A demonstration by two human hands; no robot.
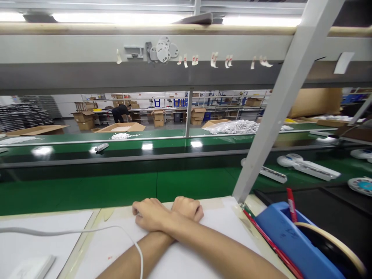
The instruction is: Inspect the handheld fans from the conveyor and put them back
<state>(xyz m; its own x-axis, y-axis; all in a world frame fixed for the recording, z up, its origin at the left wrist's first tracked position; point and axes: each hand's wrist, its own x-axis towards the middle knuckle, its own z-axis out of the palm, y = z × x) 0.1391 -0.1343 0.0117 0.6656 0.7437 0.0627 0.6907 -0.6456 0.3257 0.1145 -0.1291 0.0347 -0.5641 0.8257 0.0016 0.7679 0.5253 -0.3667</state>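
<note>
My forearms lie crossed on the white-covered bench top [212, 263], the right one over the left. My right hand [149, 214] rests on the left side near the bench's far edge, its fingers curled in. On the other side of the crossing, my left hand [187, 208] lies with its fingers folded into a loose fist. No object shows in either hand. A thin white cable [116, 228] runs in from the left and loops down over my left forearm. Part of a white device [35, 267] shows at the lower left.
Beyond the bench runs a green conveyor [116, 186] carrying white parts [308, 166] on the right. A slanted grey post [279, 100] stands right of my hands. Near it is a blue bin [290, 240] with a tape roll and red marker [291, 205]. A person [120, 113] bends over far back.
</note>
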